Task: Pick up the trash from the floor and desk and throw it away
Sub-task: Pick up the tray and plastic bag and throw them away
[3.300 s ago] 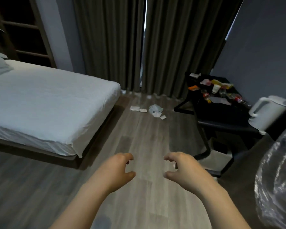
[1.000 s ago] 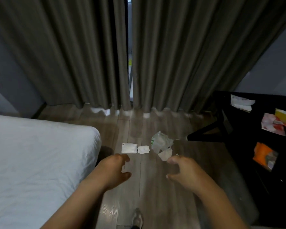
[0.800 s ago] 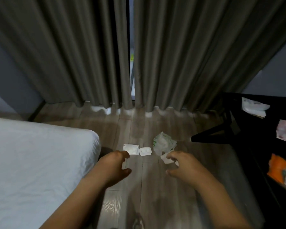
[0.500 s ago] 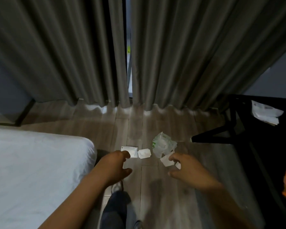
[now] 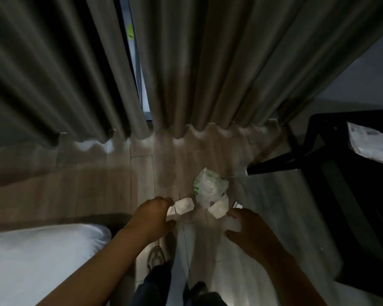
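Trash lies on the wooden floor below the curtains: a crumpled white and green plastic bag (image 5: 210, 189), a small white packet (image 5: 184, 205) to its left and a flat white scrap (image 5: 218, 209) in front of it. My left hand (image 5: 152, 214) hovers over the left edge of the packets, fingers loosely curled and holding nothing; it hides another white packet. My right hand (image 5: 248, 230) reaches toward the scrap with its fingers curled. A small white piece (image 5: 231, 224) shows under its fingertips; I cannot tell whether it is gripped.
A white bed (image 5: 38, 259) fills the lower left. A black desk (image 5: 352, 173) stands at right with a white wrapper (image 5: 367, 144) on it. Grey curtains (image 5: 186, 62) hang ahead. My feet (image 5: 156, 259) are on the floor below my hands.
I have stepped closer and bent down over the trash. Both hands have dropped toward the pieces on the floor, the left over the packets and the right by the scrap.
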Demonstrator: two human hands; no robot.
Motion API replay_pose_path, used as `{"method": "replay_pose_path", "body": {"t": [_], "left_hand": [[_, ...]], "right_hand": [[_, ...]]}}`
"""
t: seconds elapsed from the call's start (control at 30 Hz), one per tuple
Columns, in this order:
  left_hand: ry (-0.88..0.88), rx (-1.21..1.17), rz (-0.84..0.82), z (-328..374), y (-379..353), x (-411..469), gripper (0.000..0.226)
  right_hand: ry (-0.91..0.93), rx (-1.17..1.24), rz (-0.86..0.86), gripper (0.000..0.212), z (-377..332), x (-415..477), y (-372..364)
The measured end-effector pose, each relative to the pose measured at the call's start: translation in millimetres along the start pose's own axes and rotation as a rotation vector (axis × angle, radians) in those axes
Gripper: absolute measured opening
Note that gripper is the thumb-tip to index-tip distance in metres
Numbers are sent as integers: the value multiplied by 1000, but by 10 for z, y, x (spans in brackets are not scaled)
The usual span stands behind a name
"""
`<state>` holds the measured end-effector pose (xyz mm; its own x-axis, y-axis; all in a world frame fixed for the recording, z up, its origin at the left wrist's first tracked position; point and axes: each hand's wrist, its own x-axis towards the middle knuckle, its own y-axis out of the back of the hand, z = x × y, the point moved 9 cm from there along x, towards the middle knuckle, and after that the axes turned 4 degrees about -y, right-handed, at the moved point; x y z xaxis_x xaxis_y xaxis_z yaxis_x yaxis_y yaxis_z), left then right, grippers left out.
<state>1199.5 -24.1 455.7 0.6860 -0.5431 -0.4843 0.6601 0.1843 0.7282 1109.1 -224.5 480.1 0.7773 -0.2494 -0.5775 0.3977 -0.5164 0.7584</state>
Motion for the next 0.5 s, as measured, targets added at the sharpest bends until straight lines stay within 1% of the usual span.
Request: {"method": "replay_pose_path", "body": {"t": [0.23,0.37,0.5], "left_hand": [[10,31,-42,-316,-367,902,56],[37,66,-78,-547,-857,1444,62],[66,90,-127,-848,-1503,2015,62]], "right_hand": [[-67,20,-10,52,323,846,-232],[-70,15,-33,52,619,1459,-581],[-72,24,-61,55,964,2120,-1102]]}}
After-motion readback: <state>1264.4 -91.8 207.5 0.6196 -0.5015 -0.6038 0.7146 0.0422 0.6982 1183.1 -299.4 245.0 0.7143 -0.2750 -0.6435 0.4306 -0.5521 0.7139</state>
